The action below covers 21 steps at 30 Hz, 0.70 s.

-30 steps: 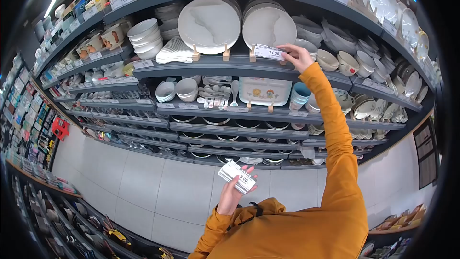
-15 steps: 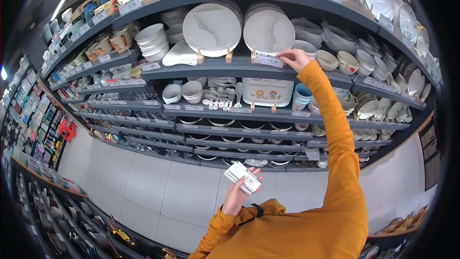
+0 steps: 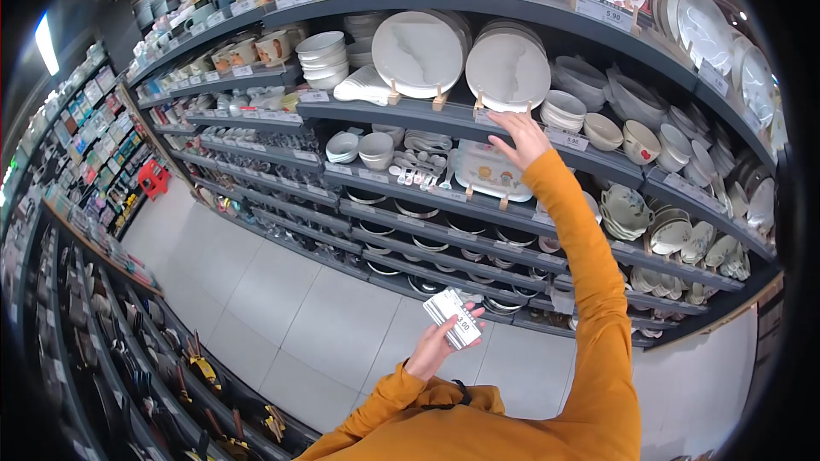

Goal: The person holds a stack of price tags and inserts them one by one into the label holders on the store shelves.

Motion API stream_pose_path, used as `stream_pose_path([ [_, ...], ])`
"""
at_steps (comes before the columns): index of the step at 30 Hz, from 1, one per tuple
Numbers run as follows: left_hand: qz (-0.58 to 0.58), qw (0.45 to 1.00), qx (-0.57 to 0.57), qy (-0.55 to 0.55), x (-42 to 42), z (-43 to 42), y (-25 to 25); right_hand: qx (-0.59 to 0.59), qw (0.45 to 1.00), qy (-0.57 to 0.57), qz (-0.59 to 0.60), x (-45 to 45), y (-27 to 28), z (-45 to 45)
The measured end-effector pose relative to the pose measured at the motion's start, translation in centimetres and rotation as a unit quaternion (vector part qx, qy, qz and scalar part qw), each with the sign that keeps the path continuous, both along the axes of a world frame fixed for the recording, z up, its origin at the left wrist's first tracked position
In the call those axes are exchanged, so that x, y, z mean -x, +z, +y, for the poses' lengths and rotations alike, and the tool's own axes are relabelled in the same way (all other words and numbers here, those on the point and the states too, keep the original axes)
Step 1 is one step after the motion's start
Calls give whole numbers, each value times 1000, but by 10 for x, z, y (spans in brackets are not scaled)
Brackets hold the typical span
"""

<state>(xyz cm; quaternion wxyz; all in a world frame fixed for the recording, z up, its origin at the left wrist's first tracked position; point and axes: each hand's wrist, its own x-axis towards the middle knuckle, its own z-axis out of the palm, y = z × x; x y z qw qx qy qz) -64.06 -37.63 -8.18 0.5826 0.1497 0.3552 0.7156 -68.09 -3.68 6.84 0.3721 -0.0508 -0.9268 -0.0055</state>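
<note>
My left hand (image 3: 431, 348) is closed around a small stack of white price tags (image 3: 451, 316), held low over the floor with the thumb on top. One printed figure reads 3.00. My right hand (image 3: 523, 138) reaches up to the edge of a middle shelf, its fingers stretched and apart. Its fingertips lie at a shelf price label (image 3: 483, 117), which they partly cover. Just above stands a white plate (image 3: 509, 68) with a grey pattern, propped on a wooden stand. A decorated tray (image 3: 487, 172) sits on the shelf below, partly behind that hand.
Left of the nearer plate stands another large plate (image 3: 418, 55). Stacked bowls (image 3: 564, 109) are to the right of my right hand, and more bowls (image 3: 323, 58) lie farther left. A red stool (image 3: 154, 179) stands on the tiled floor (image 3: 329, 316). Another shelf rack (image 3: 111, 350) runs along the lower left.
My right hand has gone from pinching the 14.50 label to spread fingers at the shelf edge. The view has turned and tilted. My left hand still holds the price tags.
</note>
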Motion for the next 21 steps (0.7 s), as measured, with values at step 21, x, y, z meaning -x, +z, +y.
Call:
stream_pose_path([
  [21, 78, 982, 92, 147, -69, -55, -39, 722, 690, -40, 28, -225, -199, -295],
])
